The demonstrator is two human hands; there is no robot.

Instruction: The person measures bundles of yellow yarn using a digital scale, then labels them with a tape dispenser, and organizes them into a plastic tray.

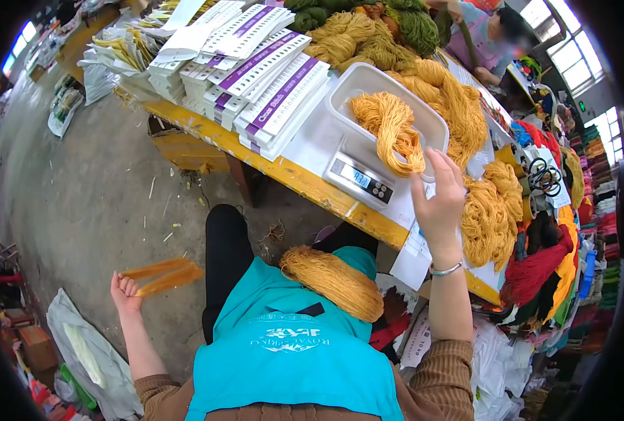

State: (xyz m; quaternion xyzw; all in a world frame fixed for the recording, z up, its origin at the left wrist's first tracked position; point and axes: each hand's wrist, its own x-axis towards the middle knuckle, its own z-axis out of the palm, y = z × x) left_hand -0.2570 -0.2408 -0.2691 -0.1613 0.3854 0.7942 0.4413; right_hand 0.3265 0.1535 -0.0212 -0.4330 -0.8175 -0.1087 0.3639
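Held out over the floor, my left hand [126, 293] is closed round one end of an orange yarn loop [168, 275]. My right hand [440, 193] is raised at the front edge of a clear plastic tray [431, 119], its fingers apart, close to the end of an orange yarn hank [389, 126] that hangs over the tray's rim. Whether the fingertips touch that hank I cannot tell. Under the tray is a white digital scale [360, 179] with a lit display. A thick golden hank [333, 281] lies across my lap on the turquoise apron [270, 337].
Stacks of printed cards [270, 91] stand left of the tray on the yellow-edged table [291, 184]. Golden yarn piles [491, 217] lie to the right, near black-handled scissors [543, 177]. Across the table sits another person [487, 42]. A grey plastic bag [91, 351] lies at lower left.
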